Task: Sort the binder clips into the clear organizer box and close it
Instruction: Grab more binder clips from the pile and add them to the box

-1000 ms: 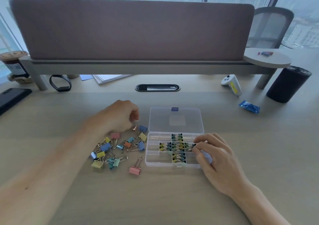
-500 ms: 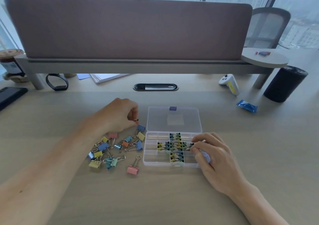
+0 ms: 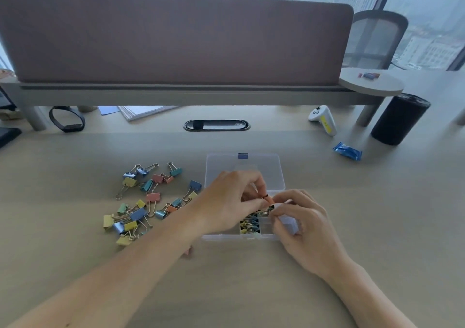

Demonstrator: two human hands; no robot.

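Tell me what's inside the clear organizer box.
Small binder clips sit in its middle compartments; one beside them looks empty. The left hand and right hand hide the rest.

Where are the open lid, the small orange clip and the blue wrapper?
open lid (image 3: 226, 168): head view, bare clear panel, left part.
small orange clip (image 3: 267, 197): head view, its orange body.
blue wrapper (image 3: 347, 151): head view, middle of the packet.

Open clear organizer box, pastel binder clips scattered at its left

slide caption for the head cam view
Left hand holds an orange binder clip over the open clear organizer box, which the right hand grips; loose clips lie beside it.
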